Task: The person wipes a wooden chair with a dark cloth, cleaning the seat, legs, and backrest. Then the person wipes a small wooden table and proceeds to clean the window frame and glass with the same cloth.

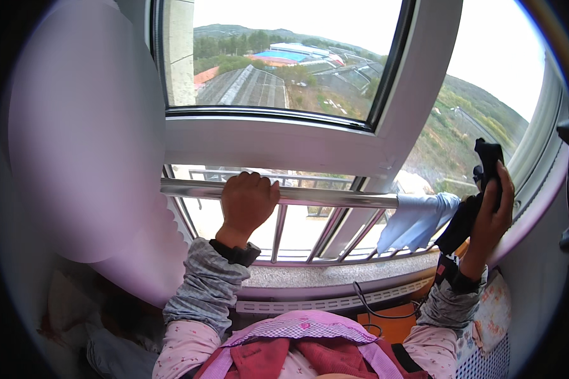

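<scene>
My left hand [248, 203] is closed around a horizontal metal rail [335, 197] in front of the window. At the right, my raised right hand [494, 211] grips a limp black cloth item [489, 155]. Part of it sticks up above the fingers, and more black fabric hangs down beside the palm; its exact kind is hard to make out. A light blue cloth [411, 221] is draped over the rail's right end, just left of the black item. Dark bands circle both wrists.
The window sash [284, 142] stands above the rail, with vertical bars below. A pale curtain [95, 145] hangs at the left. Beneath the stone sill [335, 275] is a vented white panel [297, 307], with a black cable [385, 314] near it. A patterned cloth [492, 309] lies lower right.
</scene>
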`<state>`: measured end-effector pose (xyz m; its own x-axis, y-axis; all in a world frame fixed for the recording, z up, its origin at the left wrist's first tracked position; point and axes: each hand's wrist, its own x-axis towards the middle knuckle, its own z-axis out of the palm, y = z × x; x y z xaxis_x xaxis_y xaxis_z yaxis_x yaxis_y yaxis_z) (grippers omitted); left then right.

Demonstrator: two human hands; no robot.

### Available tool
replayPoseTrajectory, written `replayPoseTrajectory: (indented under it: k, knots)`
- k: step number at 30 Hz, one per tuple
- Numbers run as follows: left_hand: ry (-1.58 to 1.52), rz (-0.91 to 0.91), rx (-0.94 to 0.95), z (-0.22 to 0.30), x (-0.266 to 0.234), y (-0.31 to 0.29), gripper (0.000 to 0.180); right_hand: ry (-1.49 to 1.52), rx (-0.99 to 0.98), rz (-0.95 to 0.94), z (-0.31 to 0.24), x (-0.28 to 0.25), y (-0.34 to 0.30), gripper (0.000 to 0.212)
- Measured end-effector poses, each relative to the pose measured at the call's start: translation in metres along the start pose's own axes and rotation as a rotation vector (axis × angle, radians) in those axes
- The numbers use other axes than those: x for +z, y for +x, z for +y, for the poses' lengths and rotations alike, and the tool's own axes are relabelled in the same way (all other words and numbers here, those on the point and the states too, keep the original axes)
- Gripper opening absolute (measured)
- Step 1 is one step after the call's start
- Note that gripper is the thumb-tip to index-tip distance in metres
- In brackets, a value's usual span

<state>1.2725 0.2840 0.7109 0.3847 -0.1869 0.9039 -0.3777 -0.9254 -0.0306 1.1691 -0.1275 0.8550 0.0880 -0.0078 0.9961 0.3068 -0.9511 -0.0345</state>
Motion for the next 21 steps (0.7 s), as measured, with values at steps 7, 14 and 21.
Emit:
replayPoseTrajectory:
  k: [7,14,21]
  knots:
    - [-0.206,0.222,0.095,0.066,-0.005,0.021,0.005,-0.125,0.484,-0.251,0.110,-0.062,-0.193,0.021]
    - [-0.453,-0.112,0.373,0.241,0.069,0.055,0.045,0.028,0.548,-0.373,0.140,-0.064,-0.241,0.022]
    - [-0.193,-0.149,0.304,0.272,0.128,0.053,0.044,0.146,0.553,-0.446,0.185,-0.071,-0.249,0.023]
